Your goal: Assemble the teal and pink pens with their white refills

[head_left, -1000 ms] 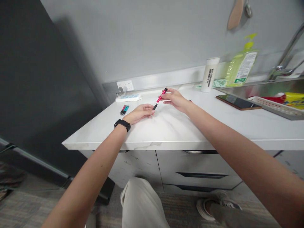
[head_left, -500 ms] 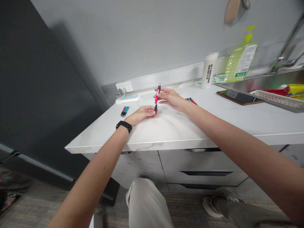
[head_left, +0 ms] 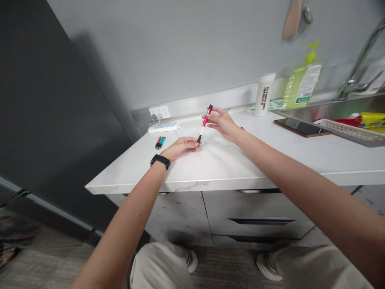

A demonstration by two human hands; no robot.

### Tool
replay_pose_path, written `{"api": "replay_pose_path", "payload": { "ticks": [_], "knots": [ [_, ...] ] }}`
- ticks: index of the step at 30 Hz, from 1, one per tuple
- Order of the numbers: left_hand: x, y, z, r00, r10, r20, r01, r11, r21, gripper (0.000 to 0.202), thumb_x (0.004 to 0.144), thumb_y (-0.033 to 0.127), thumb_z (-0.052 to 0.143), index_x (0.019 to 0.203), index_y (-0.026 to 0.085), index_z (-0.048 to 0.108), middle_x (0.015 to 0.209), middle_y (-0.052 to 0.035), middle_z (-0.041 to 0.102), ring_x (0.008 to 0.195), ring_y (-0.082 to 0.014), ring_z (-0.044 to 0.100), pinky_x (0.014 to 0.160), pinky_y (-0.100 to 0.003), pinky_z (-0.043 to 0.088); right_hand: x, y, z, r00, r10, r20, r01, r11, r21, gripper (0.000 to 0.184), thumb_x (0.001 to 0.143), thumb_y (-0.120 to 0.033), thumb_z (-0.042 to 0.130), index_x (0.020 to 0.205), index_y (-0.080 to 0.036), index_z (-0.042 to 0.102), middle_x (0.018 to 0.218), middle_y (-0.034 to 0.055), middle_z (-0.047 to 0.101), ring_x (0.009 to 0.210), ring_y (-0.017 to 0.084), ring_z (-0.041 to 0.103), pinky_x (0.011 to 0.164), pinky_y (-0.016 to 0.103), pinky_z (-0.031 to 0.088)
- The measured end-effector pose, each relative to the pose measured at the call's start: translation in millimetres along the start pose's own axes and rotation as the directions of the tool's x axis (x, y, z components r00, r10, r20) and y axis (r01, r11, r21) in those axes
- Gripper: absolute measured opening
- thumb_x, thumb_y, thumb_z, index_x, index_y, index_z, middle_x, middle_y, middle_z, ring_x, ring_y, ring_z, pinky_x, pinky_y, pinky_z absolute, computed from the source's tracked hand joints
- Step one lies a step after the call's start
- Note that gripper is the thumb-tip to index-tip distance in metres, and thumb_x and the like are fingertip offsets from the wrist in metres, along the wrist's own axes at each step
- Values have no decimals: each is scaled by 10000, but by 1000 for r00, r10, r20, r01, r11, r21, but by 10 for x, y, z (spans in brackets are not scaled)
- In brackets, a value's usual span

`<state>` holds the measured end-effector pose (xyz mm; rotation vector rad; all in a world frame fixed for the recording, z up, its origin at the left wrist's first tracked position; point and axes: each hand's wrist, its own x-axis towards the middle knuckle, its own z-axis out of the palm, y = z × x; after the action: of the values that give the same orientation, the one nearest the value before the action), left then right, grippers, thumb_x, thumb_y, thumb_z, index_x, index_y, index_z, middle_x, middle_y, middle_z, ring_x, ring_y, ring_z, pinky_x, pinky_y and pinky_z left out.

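Note:
A ballpoint pen stands tilted in two parts above the counter. My left hand [head_left: 181, 148] pinches its black grip section [head_left: 199, 139], tip pointing down. My right hand [head_left: 224, 123] has its fingers closed on the red barrel [head_left: 205, 121], higher up and to the right. Between the two parts a thin whitish refill [head_left: 202, 130] is exposed. To the left of my left hand, several pens [head_left: 160, 143] in red and teal with black ends lie side by side. Behind my right wrist, only a bit of another pen [head_left: 242, 128] shows.
On the white counter [head_left: 228, 168] a power strip [head_left: 164, 127] lies by the wall socket [head_left: 159, 111]. To the right are a white tube [head_left: 264, 95], a yellow-green soap bottle [head_left: 305, 84], a phone [head_left: 302, 126] and the sink [head_left: 337, 110] with a white basket [head_left: 345, 129].
The red barrel has moved up and right, away from the black grip section, and the refill now shows between them. The camera view has shifted slightly.

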<state>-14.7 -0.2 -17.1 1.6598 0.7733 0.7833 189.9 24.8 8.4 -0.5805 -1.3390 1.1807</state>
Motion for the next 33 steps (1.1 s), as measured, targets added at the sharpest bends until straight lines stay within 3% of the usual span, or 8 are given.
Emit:
{"api": "replay_pose_path", "payload": {
  "ticks": [6, 13, 20, 26, 33],
  "knots": [
    [-29, 24, 18, 1000, 1, 13, 0, 1000, -11, 273, 675, 272, 749, 880, 96, 710, 782, -69, 681, 735, -124, 588, 751, -283, 401, -96, 40, 69, 979, 67, 193, -63, 998, -29, 307, 694, -241, 682, 970, -227, 549, 909, 25, 699, 844, 145, 648, 793, 316, 489],
    [-36, 18, 16, 1000, 14, 2, -14, 1000, -26, 253, 659, 257, 756, 846, 96, 701, 772, -64, 678, 705, -111, 571, 726, -273, 397, -109, 9, 99, 978, 107, 179, -86, 989, -119, 276, 693, -228, 673, 935, -219, 542, 879, 27, 701, 813, 144, 643, 751, 298, 483],
    [-25, 1, 3, 1000, 15, -3, -15, 1000, -11, 277, 651, 276, 764, 850, 102, 680, 764, -47, 669, 705, -106, 569, 727, -266, 399, -111, 17, 100, 979, 104, 174, -90, 992, -84, 283, 665, -257, 708, 876, -211, 524, 866, 17, 694, 801, 135, 635, 758, 299, 475],
    [-17, -15, -2, 1000, 13, 4, -13, 1000, 24, 288, 655, 308, 772, 824, 115, 640, 734, -29, 651, 694, -102, 566, 723, -266, 393, -66, 82, 93, 989, 97, 116, -76, 981, -177, 345, 609, -295, 780, 829, -211, 529, 745, -31, 620, 699, 108, 585, 637, 245, 434],
    [-24, -12, -6, 999, 21, 29, -22, 999, 40, 280, 680, 311, 755, 837, 112, 634, 739, -36, 653, 705, -109, 569, 741, -275, 392, -70, 65, 87, 970, 111, 217, -86, 989, -123, 269, 669, -270, 707, 910, -188, 620, 859, 27, 666, 645, 90, 544, 590, 227, 422]
  ]
}}
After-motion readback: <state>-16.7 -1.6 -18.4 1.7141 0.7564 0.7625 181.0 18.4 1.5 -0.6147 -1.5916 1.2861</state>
